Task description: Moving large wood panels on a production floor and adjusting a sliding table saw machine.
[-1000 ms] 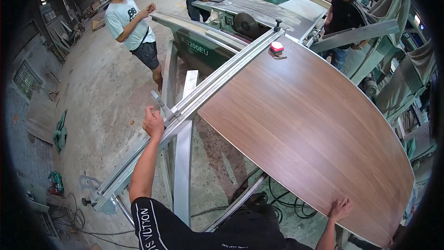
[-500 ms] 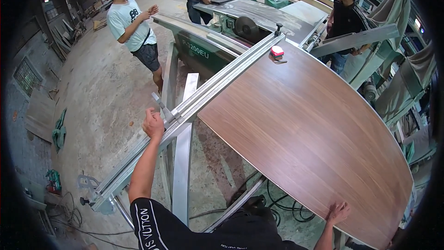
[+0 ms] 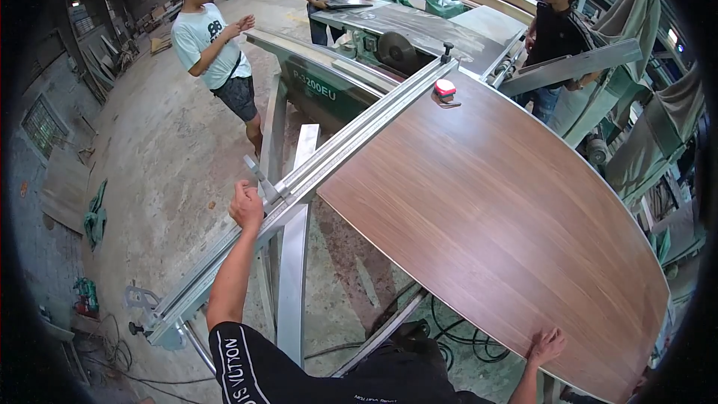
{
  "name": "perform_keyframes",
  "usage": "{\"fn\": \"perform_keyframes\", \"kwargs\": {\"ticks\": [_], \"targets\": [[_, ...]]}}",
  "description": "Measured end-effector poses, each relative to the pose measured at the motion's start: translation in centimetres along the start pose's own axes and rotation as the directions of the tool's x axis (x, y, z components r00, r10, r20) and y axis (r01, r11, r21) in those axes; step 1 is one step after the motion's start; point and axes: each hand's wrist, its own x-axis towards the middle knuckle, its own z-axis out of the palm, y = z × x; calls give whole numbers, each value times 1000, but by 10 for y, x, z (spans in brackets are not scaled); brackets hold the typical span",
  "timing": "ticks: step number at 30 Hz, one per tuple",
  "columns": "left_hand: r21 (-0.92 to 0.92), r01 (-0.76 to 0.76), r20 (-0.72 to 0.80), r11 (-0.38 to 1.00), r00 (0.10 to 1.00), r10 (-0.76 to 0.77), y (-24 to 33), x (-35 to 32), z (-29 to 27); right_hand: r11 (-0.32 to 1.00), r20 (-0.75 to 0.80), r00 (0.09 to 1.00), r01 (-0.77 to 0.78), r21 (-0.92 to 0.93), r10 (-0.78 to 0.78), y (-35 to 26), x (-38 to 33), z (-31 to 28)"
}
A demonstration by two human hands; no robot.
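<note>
Walnut-brown laminate covers the big board [image 3: 493, 217] that lies flat on the sliding carriage of a green panel saw [image 3: 329, 90], its long left edge pressed against the grey aluminium fence rail [image 3: 329, 161] so that it sits square to the blade. The person's left hand [image 3: 246, 206] is clenched around the rail beside a small clamp lever [image 3: 258, 177], a grip that, I judge, lets the arm steer the carriage. The right hand [image 3: 547, 346] lies open, fingers spread flat on the board's near edge, apparently pressing the sheet down and keeping it against the fence. The circular blade [image 3: 396, 51] stands ahead, just beyond the board's far corner, so the wood is not yet at the cut. A red tape measure [image 3: 444, 90] rests on that far corner, within reach of the fence. Three other people stand well apart: one in a pale shirt [image 3: 202, 37] on the concrete floor, one behind the saw table, one in black [image 3: 557, 34] at the right.
</note>
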Motion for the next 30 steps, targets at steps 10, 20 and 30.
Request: {"fn": "perform_keyframes", "kwargs": {"ticks": [10, 20, 30], "targets": [[28, -21, -15, 999, 1000, 21, -2, 1, 1, 1000, 23, 1000, 5, -25, -5, 17, 0, 15], [33, -23, -14, 999, 1000, 24, -1, 0, -1, 999, 38, 999, 38, -30, -37, 18, 0, 14], [41, -28, -14, 999, 999, 29, -3, 0, 0, 996, 117, 992, -40, -83, 49, 7, 1, 2]]}}
